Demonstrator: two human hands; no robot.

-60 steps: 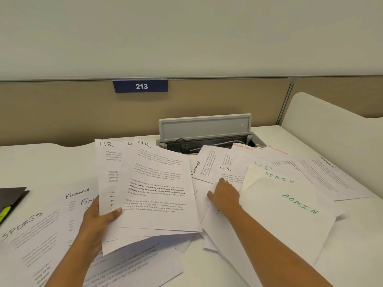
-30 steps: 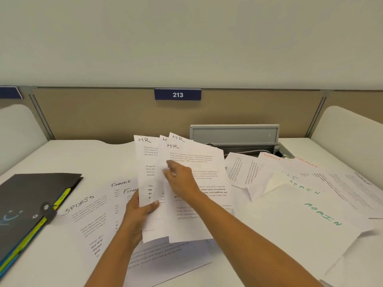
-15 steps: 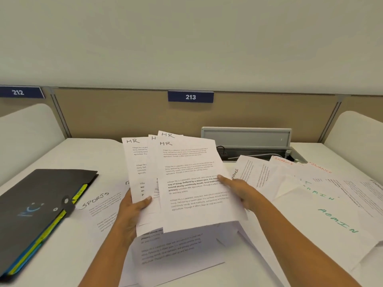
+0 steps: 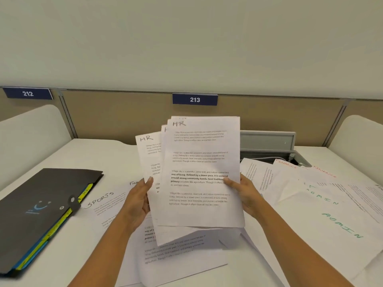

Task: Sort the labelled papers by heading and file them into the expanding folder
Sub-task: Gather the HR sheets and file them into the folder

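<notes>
A fanned stack of sheets headed HR (image 4: 199, 162) stands upright above the desk, held by both hands. My left hand (image 4: 137, 204) grips its left edge with the thumb on the front. At the right edge my right hand (image 4: 244, 193) grips it the same way. The dark expanding folder (image 4: 41, 212) lies closed at the left, with yellow and blue tabs showing along its edge. A sheet headed SPORTS (image 4: 103, 206) and FINANCE sheets lie flat beneath the stack. ADMIN sheets (image 4: 335, 220) and more FINANCE sheets (image 4: 290, 168) are spread at the right.
A grey cable box with its lid up (image 4: 269, 146) sits at the back of the white desk (image 4: 93, 154), against a tan partition with plates 212 and 213. White side dividers rise at both ends.
My right hand picked an HR sheet from the right pile, laid it on the stack and now grips the right edge. The stack is raised and squarer. The view has turned left.
</notes>
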